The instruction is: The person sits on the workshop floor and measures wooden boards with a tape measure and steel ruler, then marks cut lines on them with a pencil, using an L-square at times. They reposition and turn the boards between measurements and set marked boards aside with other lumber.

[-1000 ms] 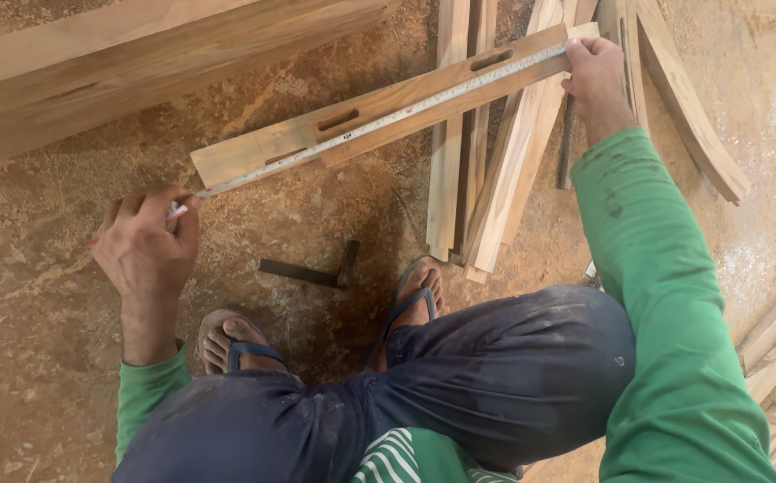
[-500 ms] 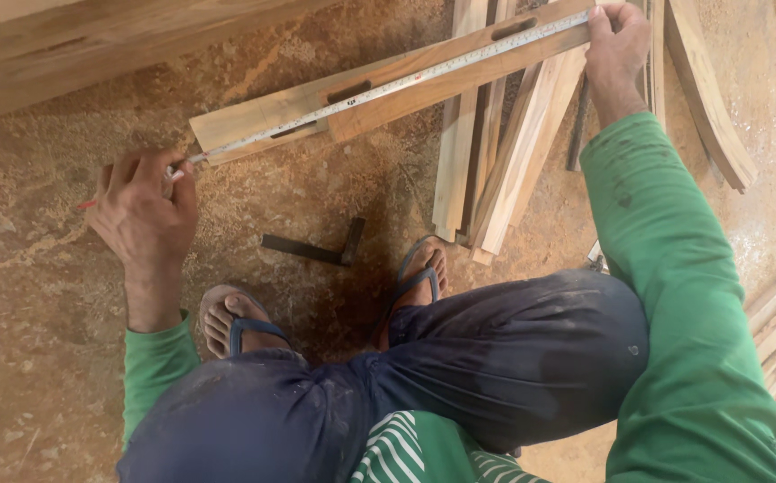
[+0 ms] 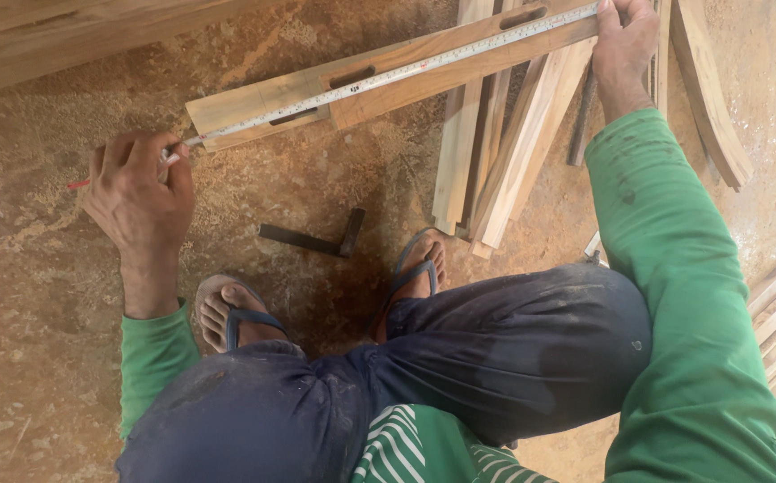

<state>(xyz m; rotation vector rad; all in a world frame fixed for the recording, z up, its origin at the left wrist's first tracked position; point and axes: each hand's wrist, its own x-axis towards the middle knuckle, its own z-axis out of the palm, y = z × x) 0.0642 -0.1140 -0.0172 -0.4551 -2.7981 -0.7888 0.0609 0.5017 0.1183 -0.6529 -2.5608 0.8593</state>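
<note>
Left hand [image 3: 140, 192], right hand [image 3: 622, 45] stretch tape measure [image 3: 388, 76] along slotted plank [image 3: 406, 76].

I recorded these colours. The tape measure [image 3: 406, 72], gripped at both ends, was pale silver-white with fine dark graduations and small red marks. The wooden rail [image 3: 424, 76] beneath it was tan to reddish-brown. A red pencil [image 3: 79, 184] tip showed beyond the left hand [image 3: 137, 192]. The sleeve [image 3: 674, 295] below the right hand [image 3: 622, 45] was bright green, darkly smudged. Nearer me, the trousers [image 3: 495, 358] were dark navy, dust-marked; the shirt [image 3: 406, 447] was green with white stripes. The try square [image 3: 312, 238] was near black. The sandal straps [image 3: 254, 320] were blue. The floor [image 3: 30, 295] was sandy orange-brown.
</note>
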